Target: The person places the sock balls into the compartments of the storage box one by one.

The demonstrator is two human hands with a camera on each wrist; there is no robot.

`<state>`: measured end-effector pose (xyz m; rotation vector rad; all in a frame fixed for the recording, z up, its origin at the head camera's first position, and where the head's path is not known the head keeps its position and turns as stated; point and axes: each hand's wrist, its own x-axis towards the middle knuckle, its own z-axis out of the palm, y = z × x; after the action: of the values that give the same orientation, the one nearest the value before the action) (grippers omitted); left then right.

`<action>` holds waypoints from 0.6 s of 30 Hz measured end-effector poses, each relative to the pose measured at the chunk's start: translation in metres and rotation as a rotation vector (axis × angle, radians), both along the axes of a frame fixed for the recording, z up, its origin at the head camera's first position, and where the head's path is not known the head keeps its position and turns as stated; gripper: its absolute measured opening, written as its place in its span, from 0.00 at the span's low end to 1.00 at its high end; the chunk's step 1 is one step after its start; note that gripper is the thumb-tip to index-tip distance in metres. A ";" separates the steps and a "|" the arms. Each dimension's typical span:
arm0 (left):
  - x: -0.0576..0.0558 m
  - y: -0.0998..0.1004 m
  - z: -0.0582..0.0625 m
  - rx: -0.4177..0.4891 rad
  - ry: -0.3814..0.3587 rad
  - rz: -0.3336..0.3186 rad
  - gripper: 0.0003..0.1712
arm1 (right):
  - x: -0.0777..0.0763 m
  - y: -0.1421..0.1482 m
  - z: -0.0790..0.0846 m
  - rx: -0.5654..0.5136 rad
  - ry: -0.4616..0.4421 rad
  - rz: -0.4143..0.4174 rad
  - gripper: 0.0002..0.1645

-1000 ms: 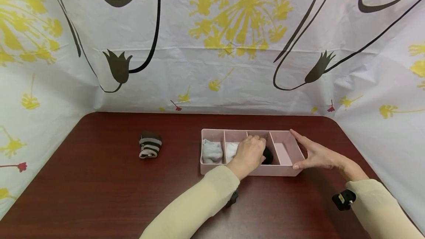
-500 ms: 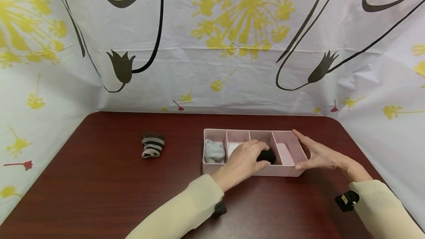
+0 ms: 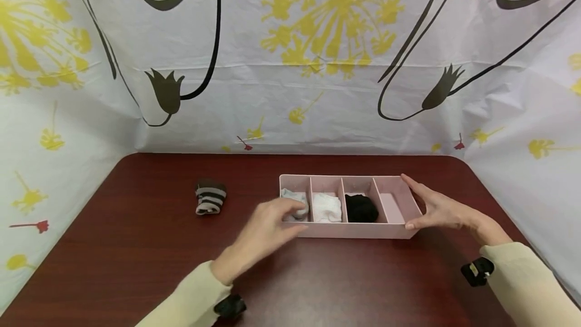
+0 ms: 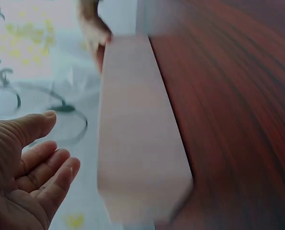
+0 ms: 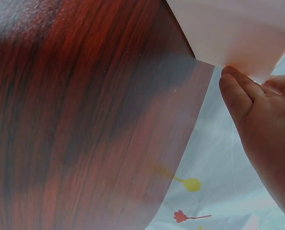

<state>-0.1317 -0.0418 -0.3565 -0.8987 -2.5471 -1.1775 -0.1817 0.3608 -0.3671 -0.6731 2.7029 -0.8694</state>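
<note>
A pink divided box stands on the table with a light grey sock, a white sock and a black sock in separate compartments; the rightmost one holds nothing. My right hand grips the box's right end, thumb at the front corner and a finger at the back one. My left hand hovers by the left end with fingers apart and holds nothing, overlapping the grey sock in the head view. In the left wrist view its palm shows bare beside the box. A rolled striped sock lies left of the box.
The dark red-brown table has rounded back corners. A white sheet with yellow flowers and dark stems hangs behind it and along both sides.
My left hand has come out of the black sock's compartment and moved left, past the white sock to the box's left end. The black sock stays in the box; my right hand keeps its hold.
</note>
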 end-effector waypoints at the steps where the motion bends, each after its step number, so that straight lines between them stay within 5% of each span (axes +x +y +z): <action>1: -0.001 -0.008 -0.001 0.020 -0.010 0.022 0.19 | 0.000 0.001 0.000 0.004 0.005 -0.001 0.68; 7: -0.007 -0.056 -0.011 0.082 0.022 0.147 0.19 | 0.000 0.002 0.001 -0.024 -0.001 0.010 0.68; 18: -0.029 -0.124 -0.031 -0.038 0.150 0.309 0.25 | 0.000 0.001 -0.001 -0.063 -0.022 0.019 0.68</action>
<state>-0.1610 -0.1662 -0.3878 -0.5490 -2.4798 -0.9366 -0.1821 0.3623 -0.3678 -0.6967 2.6550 -0.9554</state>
